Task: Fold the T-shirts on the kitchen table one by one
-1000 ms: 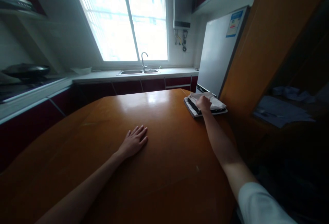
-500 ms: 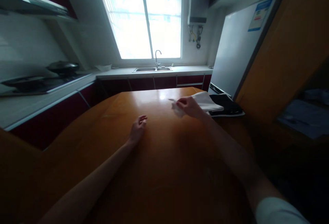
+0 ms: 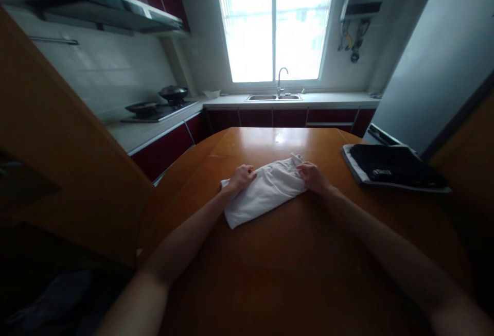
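Note:
A white folded cloth, possibly a garment, lies aslant and wrinkled on the wooden table. My left hand rests on its upper left part, fingers curled against the fabric. At the cloth's right end, my right hand pinches the bunched edge, where a small twisted bit sticks up. To the right sits a flat stack of folded clothes, a black garment with a small pale print lying over a white and grey one.
Beyond the table runs a white counter with a sink and tap under a window. A stove with pans stands at the left. The fridge is close behind the stack. A wooden panel rises at left.
My right hand has brought the white cloth off the stack to the middle of the table, baring the black garment. My left hand has come onto the cloth. The view has swung left.

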`<state>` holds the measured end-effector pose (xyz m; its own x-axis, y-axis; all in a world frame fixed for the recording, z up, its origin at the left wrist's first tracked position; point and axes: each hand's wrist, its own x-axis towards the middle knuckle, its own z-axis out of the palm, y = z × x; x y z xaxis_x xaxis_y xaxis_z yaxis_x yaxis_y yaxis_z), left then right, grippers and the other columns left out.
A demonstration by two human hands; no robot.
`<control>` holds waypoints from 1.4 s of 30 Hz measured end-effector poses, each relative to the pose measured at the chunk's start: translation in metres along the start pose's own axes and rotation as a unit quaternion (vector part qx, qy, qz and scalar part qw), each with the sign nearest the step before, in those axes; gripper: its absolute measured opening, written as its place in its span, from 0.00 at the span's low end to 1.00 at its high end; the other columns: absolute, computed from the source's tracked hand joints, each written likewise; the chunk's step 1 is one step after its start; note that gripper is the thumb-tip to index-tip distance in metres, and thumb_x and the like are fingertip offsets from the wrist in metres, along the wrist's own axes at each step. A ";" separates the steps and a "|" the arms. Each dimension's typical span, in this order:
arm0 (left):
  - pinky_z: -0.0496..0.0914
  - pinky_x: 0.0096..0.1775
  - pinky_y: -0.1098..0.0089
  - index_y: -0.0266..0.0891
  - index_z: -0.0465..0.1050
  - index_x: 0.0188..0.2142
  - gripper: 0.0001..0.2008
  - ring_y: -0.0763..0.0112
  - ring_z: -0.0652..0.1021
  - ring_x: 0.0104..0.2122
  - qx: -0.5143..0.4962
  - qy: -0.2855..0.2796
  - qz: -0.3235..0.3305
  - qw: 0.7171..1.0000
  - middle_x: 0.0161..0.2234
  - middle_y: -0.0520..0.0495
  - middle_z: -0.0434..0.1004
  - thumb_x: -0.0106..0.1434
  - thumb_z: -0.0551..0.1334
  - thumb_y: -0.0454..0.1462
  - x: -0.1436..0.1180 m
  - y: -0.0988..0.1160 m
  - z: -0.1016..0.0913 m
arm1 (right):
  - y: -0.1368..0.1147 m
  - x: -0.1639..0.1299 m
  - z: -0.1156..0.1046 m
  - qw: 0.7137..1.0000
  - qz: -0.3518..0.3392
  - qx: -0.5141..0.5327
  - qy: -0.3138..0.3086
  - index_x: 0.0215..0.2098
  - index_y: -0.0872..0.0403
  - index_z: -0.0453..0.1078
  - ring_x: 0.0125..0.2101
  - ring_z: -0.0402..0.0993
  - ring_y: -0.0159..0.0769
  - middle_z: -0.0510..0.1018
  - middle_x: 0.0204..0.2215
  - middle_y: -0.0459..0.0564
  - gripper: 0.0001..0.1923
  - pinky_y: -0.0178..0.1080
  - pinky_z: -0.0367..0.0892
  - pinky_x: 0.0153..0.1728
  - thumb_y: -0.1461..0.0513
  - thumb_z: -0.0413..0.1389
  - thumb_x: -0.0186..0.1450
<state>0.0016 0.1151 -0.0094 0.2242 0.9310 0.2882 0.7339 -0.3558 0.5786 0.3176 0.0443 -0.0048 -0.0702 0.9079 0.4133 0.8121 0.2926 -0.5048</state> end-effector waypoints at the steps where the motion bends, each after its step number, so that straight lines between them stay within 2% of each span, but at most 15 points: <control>1: 0.71 0.41 0.69 0.38 0.81 0.34 0.08 0.64 0.78 0.35 0.012 -0.021 0.007 1.000 0.32 0.46 0.81 0.56 0.68 0.40 -0.001 0.000 0.001 | -0.001 -0.003 0.003 1.000 -0.008 -0.019 -0.006 0.46 0.54 0.78 0.42 0.78 0.41 0.82 0.46 0.56 0.13 0.38 0.69 0.44 0.64 0.54 0.67; 3: 0.71 0.39 0.70 0.39 0.81 0.31 0.05 0.66 0.77 0.32 0.034 -0.059 0.017 0.998 0.28 0.49 0.80 0.56 0.67 0.38 -0.003 0.003 0.001 | -0.004 -0.009 0.006 0.998 -0.011 -0.063 -0.024 0.47 0.53 0.78 0.43 0.78 0.42 0.81 0.47 0.56 0.13 0.39 0.68 0.43 0.61 0.54 0.68; 5: 0.70 0.39 0.70 0.39 0.81 0.32 0.04 0.66 0.77 0.33 0.053 -0.073 0.023 0.996 0.30 0.48 0.79 0.56 0.67 0.35 -0.005 0.007 0.001 | -0.009 -0.011 0.005 0.994 0.013 -0.105 -0.040 0.44 0.52 0.78 0.41 0.79 0.43 0.82 0.44 0.55 0.12 0.38 0.66 0.40 0.59 0.53 0.70; 9: 0.71 0.45 0.67 0.41 0.79 0.34 0.06 0.62 0.77 0.42 0.097 -0.030 0.053 0.993 0.40 0.45 0.78 0.56 0.66 0.31 -0.011 0.018 0.003 | -0.020 -0.013 0.000 0.981 0.073 -0.174 -0.041 0.39 0.51 0.77 0.34 0.79 0.42 0.82 0.33 0.54 0.16 0.37 0.63 0.35 0.55 0.50 0.73; 11: 0.72 0.45 0.67 0.41 0.78 0.35 0.06 0.63 0.78 0.42 0.096 -0.035 0.073 0.992 0.41 0.45 0.79 0.58 0.66 0.31 -0.014 0.023 0.007 | -0.025 -0.014 0.000 0.977 0.078 -0.196 -0.025 0.37 0.52 0.77 0.33 0.79 0.41 0.82 0.32 0.54 0.17 0.37 0.62 0.35 0.54 0.49 0.73; 13: 0.73 0.43 0.68 0.41 0.76 0.39 0.06 0.65 0.79 0.39 0.066 -0.049 0.078 0.994 0.39 0.47 0.80 0.61 0.65 0.34 -0.017 0.028 0.011 | -0.027 -0.016 0.001 0.979 0.056 -0.196 -0.004 0.36 0.52 0.76 0.35 0.78 0.41 0.81 0.33 0.54 0.17 0.36 0.62 0.35 0.55 0.48 0.73; 16: 0.73 0.43 0.69 0.40 0.76 0.45 0.08 0.66 0.80 0.39 0.024 -0.044 0.040 0.998 0.40 0.45 0.83 0.67 0.62 0.37 -0.017 0.033 0.016 | -0.025 -0.018 0.005 0.985 -0.026 -0.169 0.015 0.39 0.52 0.75 0.41 0.76 0.40 0.81 0.40 0.54 0.15 0.36 0.64 0.40 0.58 0.47 0.74; 20: 0.72 0.43 0.69 0.38 0.80 0.40 0.07 0.64 0.81 0.38 0.021 -0.063 0.013 0.998 0.38 0.44 0.84 0.66 0.62 0.35 -0.016 0.034 0.015 | -0.017 -0.018 0.012 0.985 -0.104 -0.133 -0.031 0.47 0.51 0.75 0.48 0.75 0.41 0.80 0.49 0.54 0.13 0.38 0.65 0.48 0.62 0.50 0.73; 24: 0.72 0.45 0.67 0.40 0.83 0.41 0.09 0.64 0.80 0.39 0.034 -0.049 0.062 0.996 0.38 0.44 0.83 0.62 0.65 0.33 -0.020 0.036 0.013 | -0.017 -0.019 0.012 0.983 -0.074 -0.153 -0.071 0.51 0.51 0.75 0.44 0.78 0.44 0.82 0.46 0.56 0.15 0.40 0.66 0.44 0.61 0.49 0.73; 29: 0.71 0.47 0.65 0.41 0.83 0.37 0.10 0.65 0.77 0.39 0.079 -0.019 0.126 0.989 0.36 0.45 0.78 0.63 0.63 0.29 -0.029 0.046 0.015 | -0.031 -0.024 0.003 0.977 -0.022 -0.204 -0.059 0.47 0.52 0.75 0.38 0.79 0.46 0.83 0.35 0.56 0.16 0.41 0.65 0.39 0.56 0.48 0.74; 31: 0.70 0.48 0.65 0.42 0.82 0.36 0.10 0.65 0.76 0.41 0.086 -0.015 0.194 0.977 0.37 0.46 0.77 0.63 0.62 0.28 -0.034 0.052 0.014 | -0.036 -0.025 0.000 0.977 -0.034 -0.202 -0.052 0.51 0.52 0.74 0.39 0.79 0.46 0.83 0.38 0.56 0.16 0.41 0.65 0.40 0.54 0.49 0.74; 35: 0.69 0.49 0.65 0.43 0.79 0.37 0.10 0.65 0.74 0.44 0.083 0.027 0.309 0.947 0.41 0.45 0.76 0.67 0.60 0.28 -0.046 0.066 0.009 | -0.039 -0.026 -0.001 0.980 -0.104 -0.163 -0.039 0.63 0.47 0.67 0.46 0.77 0.44 0.76 0.55 0.55 0.22 0.40 0.64 0.44 0.55 0.53 0.72; 37: 0.69 0.50 0.65 0.42 0.77 0.37 0.09 0.65 0.74 0.46 0.078 0.045 0.336 0.938 0.43 0.44 0.76 0.69 0.59 0.30 -0.051 0.072 0.006 | -0.039 -0.026 -0.002 0.980 -0.123 -0.150 -0.049 0.58 0.46 0.71 0.46 0.76 0.41 0.76 0.55 0.53 0.17 0.39 0.64 0.43 0.57 0.52 0.73; 39: 0.69 0.51 0.64 0.42 0.76 0.37 0.09 0.65 0.74 0.47 0.076 0.054 0.343 0.935 0.44 0.44 0.76 0.71 0.57 0.33 -0.055 0.077 0.002 | -0.037 -0.026 -0.003 0.981 -0.124 -0.139 -0.049 0.48 0.48 0.77 0.42 0.77 0.38 0.79 0.48 0.51 0.13 0.36 0.62 0.40 0.57 0.50 0.74; 42: 0.69 0.51 0.64 0.42 0.74 0.38 0.09 0.65 0.74 0.48 0.081 0.075 0.320 0.941 0.45 0.44 0.76 0.73 0.56 0.34 -0.054 0.079 -0.001 | -0.034 -0.026 -0.004 0.986 -0.118 -0.120 0.010 0.40 0.52 0.77 0.38 0.76 0.36 0.81 0.39 0.51 0.16 0.34 0.60 0.36 0.55 0.49 0.75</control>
<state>0.0468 0.0365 0.0221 0.5697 0.5046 0.6487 0.5707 -0.8109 0.1295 0.2944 0.0091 0.0048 -0.2636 0.8167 0.5133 0.8886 0.4126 -0.2002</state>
